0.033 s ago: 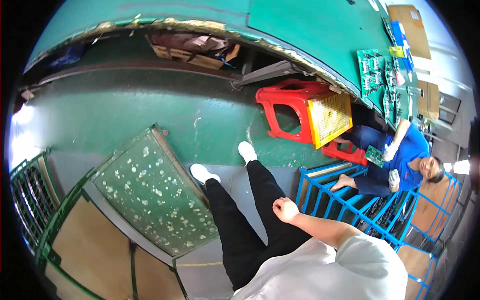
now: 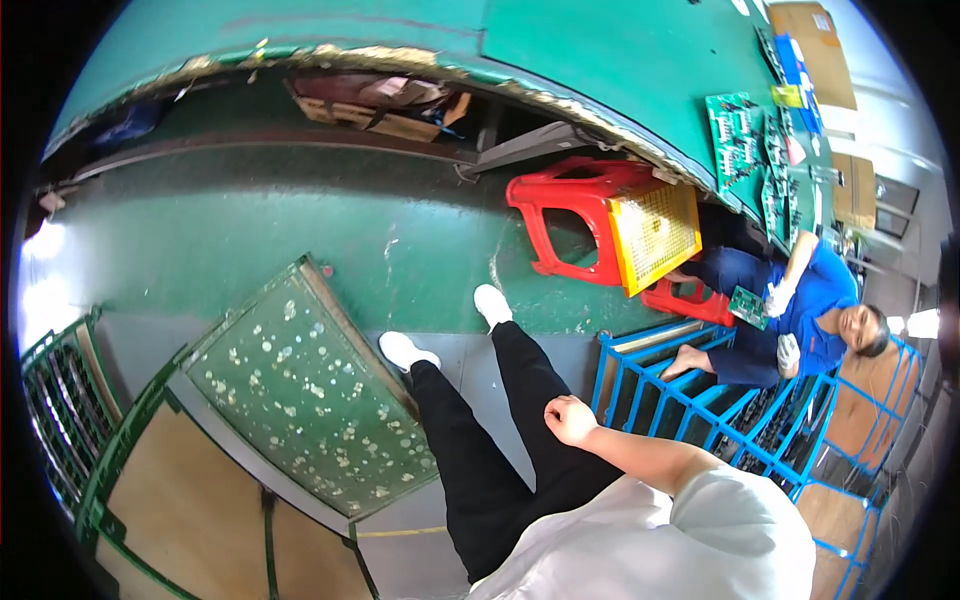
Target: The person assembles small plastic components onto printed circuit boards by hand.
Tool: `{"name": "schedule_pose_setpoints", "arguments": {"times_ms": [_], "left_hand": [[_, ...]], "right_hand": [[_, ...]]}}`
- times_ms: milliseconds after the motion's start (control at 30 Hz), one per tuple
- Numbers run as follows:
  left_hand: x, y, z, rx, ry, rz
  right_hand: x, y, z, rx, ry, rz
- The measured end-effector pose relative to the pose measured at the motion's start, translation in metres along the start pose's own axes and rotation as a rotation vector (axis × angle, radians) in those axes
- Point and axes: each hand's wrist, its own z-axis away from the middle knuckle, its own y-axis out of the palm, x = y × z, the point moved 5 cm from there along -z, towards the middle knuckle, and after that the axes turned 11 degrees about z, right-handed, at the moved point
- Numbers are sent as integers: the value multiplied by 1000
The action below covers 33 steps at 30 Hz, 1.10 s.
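Green floor, green table [image 2: 620, 60] along its top edge, red stool [image 2: 570, 215] beneath.
Right hand [image 2: 570, 420] curled in an empty fist beside blue rack [image 2: 640, 390]; left hand out of view.

A flat brown cardboard box [image 2: 812, 40] lies at the far end of the green table, at the top right. Just beside it, on its left, there is a long blue package [image 2: 797, 62], and below it a small yellow label or tag [image 2: 787, 96]. Further down the right edge stands another brown cardboard carton [image 2: 853, 190], upright and rectangular. Under the table, on a lower shelf, rests a flat brown cardboard piece [image 2: 385, 122] with a pale package [image 2: 400, 90] on top.
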Motion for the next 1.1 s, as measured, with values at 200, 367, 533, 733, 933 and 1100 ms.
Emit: {"name": "schedule_pose_setpoints", "arguments": {"times_ms": [200, 367, 533, 733, 933, 1100], "left_hand": [[16, -2, 11, -269, 53, 240], [-28, -17, -38, 34, 36, 15], [-153, -128, -157, -370, 497, 765], [-355, -499, -195, -1041, 1225, 968], [-487, -706, -148, -1400, 1336, 983], [-551, -708, -166, -1314, 841, 841]], "right_hand": [[-2, 8, 1, 25, 26, -55], [-21, 9, 0, 105, 191, -181], [-48, 23, -2, 92, 308, -275], [-177, 62, -17, -144, 453, -538], [-260, -33, -83, -574, 857, -1214], [-331, -57, -146, -705, 981, -1497]]}}
